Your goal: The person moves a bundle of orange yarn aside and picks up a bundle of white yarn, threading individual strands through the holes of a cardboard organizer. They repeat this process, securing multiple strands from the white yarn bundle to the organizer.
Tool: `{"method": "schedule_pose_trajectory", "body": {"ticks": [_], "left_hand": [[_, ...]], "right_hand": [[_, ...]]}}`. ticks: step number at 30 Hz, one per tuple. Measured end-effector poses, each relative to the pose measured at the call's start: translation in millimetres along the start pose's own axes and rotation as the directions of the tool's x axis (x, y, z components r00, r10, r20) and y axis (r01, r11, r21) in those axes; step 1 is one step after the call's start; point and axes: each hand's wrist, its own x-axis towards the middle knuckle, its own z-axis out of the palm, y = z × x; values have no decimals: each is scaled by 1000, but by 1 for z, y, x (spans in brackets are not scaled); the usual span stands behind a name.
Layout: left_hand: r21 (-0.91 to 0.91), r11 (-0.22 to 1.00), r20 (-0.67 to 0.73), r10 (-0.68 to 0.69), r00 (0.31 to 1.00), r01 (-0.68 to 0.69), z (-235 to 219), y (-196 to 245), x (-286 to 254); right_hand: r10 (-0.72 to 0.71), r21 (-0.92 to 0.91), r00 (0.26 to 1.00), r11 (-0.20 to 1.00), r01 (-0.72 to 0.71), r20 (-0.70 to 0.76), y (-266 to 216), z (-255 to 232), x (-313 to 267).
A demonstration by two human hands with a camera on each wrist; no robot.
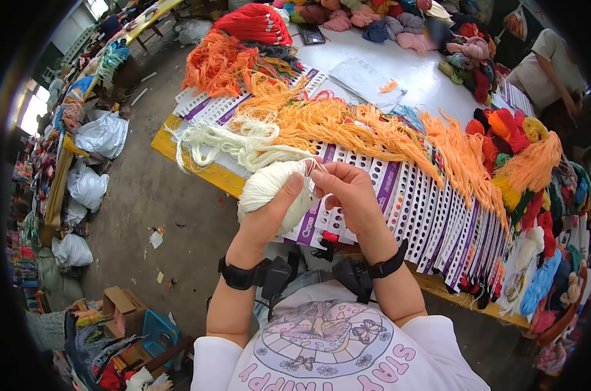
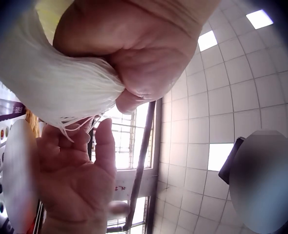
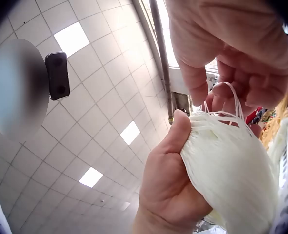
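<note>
A thick cream skein of thread (image 1: 269, 186) is held in my left hand (image 1: 263, 221), thumb laid along its near side. In the right wrist view the skein (image 3: 231, 170) bulges out below the left thumb (image 3: 175, 134). At its upper end, my right hand (image 1: 355, 195) has its fingertips on a few loose strands. The right wrist view shows these strands (image 3: 237, 100) looping up around the fingers of the right hand (image 3: 227, 39). From the left wrist view, the skein (image 2: 61, 87) narrows toward the right hand (image 2: 75, 180).
Rows of white and purple punched cards (image 1: 399, 202) line the table edge under the hands. Across them lie orange thread bundles (image 1: 354, 127) and a loose cream bundle (image 1: 233, 140). A red bundle (image 1: 256, 25) sits farther back. Another person (image 1: 549, 68) stands at the right.
</note>
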Motion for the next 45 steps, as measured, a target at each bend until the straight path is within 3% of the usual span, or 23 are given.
{"method": "schedule_pose_trajectory", "body": {"ticks": [3, 6, 13, 18, 21, 24, 25, 27, 28, 31, 33, 37, 45], "left_hand": [[234, 972, 135, -12, 991, -20, -2, 6, -1], [362, 926, 133, 67, 989, -112, -4, 1, 0], [65, 998, 83, 1, 997, -6, -3, 4, -1], [-183, 980, 28, -74, 997, 78, -1, 5, -1], [-298, 947, 130, -86, 988, 122, -4, 7, 0], [-304, 944, 184, -76, 980, 130, -2, 11, 1], [-274, 954, 135, -83, 987, 118, -3, 9, 1], [-213, 972, 35, -91, 995, 96, -4, 2, 2], [-212, 972, 63, -91, 994, 103, -2, 2, 2], [-193, 973, 119, -102, 988, 124, 1, 6, 3], [-161, 978, 119, -117, 986, 136, 1, 6, 2], [-200, 971, 80, -117, 990, 131, -4, 5, 4], [-60, 992, -25, -110, 994, 108, -5, 6, 3]], "right_hand": [[-5, -31, 1000, 1000, 6, 24, 1, -1, 1], [-13, 5, 999, 1000, 13, 35, 3, -3, 1], [-78, 60, 997, 995, 78, 0, 2, 0, -2], [9, 191, 993, 981, -31, 115, 4, -8, 1], [15, 179, 994, 983, -35, 110, 3, -8, 1], [35, 138, 998, 990, -41, 46, -8, -1, -2], [48, 124, 999, 991, -51, 23, -10, 0, -3], [-15, -100, 999, 995, 20, 45, -5, -3, -1], [-44, -210, 997, 976, 56, 61, -1, -4, 1], [-101, -90, 991, 990, 108, 82, 6, 0, 0], [-69, -104, 996, 992, 73, 50, 0, 1, -2], [-29, -15, 999, 999, 29, 20, 0, -1, 0], [-23, 86, 997, 996, 17, 74, 12, -9, 2]]}}
